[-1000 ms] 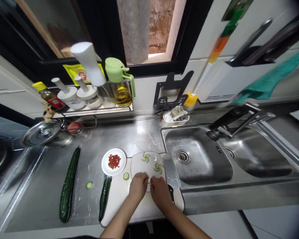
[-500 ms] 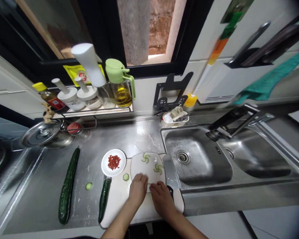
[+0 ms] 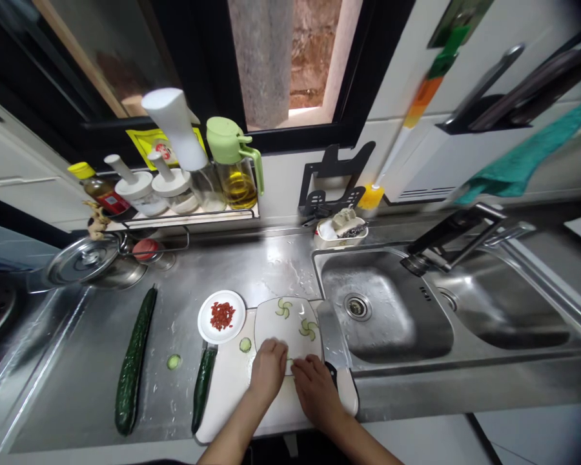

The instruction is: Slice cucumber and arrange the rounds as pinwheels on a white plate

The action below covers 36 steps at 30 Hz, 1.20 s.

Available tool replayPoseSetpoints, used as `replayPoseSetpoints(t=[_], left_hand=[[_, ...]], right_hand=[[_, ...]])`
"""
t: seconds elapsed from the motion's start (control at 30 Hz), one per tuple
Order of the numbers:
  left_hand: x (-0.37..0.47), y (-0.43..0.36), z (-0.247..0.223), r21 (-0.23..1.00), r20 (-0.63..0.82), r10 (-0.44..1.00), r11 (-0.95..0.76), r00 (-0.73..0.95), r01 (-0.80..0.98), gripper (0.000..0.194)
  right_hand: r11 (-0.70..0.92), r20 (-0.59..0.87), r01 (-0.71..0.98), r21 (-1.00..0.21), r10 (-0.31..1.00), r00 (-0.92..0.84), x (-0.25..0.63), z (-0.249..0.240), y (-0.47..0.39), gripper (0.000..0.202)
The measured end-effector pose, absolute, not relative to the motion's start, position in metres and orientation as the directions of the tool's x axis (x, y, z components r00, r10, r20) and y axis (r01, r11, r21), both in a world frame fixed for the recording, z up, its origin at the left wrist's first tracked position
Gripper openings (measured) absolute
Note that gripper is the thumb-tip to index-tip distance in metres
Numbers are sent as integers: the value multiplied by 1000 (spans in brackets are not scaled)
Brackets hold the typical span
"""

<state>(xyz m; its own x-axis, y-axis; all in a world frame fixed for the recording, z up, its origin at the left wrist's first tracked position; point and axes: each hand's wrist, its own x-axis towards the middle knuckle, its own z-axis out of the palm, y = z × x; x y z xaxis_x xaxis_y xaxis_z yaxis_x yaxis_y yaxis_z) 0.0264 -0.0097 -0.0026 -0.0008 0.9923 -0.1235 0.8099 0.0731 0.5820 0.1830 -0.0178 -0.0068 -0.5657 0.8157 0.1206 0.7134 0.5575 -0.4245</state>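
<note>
A white squarish plate [image 3: 275, 323] lies on the white cutting board [image 3: 232, 400], with two green pinwheel shapes of cucumber slices [image 3: 308, 329] on its far part. Over the plate's near edge, my left hand [image 3: 270, 368] and my right hand [image 3: 314, 387] almost meet, both with bent fingers. Between the fingertips a small bit of green cucumber shows, its ends hidden by the fingers. A small round plate [image 3: 203, 323] of red pieces stands to the left. Near it are a cucumber slice [image 3: 244, 345] and a cut cucumber [image 3: 204, 389] on the board's left edge.
A whole cucumber [image 3: 134, 365] and another slice [image 3: 173, 361] lie on the steel counter at left. The knife's black handle [image 3: 332, 373] shows beside my right hand. A double sink [image 3: 387, 303] is at right. Bottles and jars stand on a rack [image 3: 198, 218] behind.
The view has shifted very slightly. Both hands stay at the plate's near edge with hardly any visible movement.
</note>
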Motion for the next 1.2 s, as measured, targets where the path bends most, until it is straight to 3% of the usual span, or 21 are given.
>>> replayPoseSetpoints(t=[0.1,0.2,0.3,0.4,0.77,1.03,1.2], left_hand=[[17,-12,0,657,-77,995,97,-62,748,25],[-4,-19,-1,710,-33,974,181,-225,680,26],[-28,-29,-8,688,-46,905,335,-422,644,27],[-44,-38,-17,620,-46,864,419,-502,663,29],[-44,-42,-23,598,-20,877,396,-481,697,28],[-46,-37,-16,645,-3,871,376,-491,665,17],[-48,-37,-8,727,-87,866,394,-493,563,16]], right_hand=[[561,135,692,-454,811,-569,185,-3,-15,27],[552,149,678,-485,816,-558,188,1,-12,27],[538,151,679,-500,825,-544,189,1,-11,26],[540,162,673,-506,825,-541,190,-1,-11,24],[552,151,659,-512,813,-563,191,4,-17,24],[545,167,646,-535,817,-551,190,5,-17,23],[526,166,613,-589,821,-546,184,7,-14,23]])
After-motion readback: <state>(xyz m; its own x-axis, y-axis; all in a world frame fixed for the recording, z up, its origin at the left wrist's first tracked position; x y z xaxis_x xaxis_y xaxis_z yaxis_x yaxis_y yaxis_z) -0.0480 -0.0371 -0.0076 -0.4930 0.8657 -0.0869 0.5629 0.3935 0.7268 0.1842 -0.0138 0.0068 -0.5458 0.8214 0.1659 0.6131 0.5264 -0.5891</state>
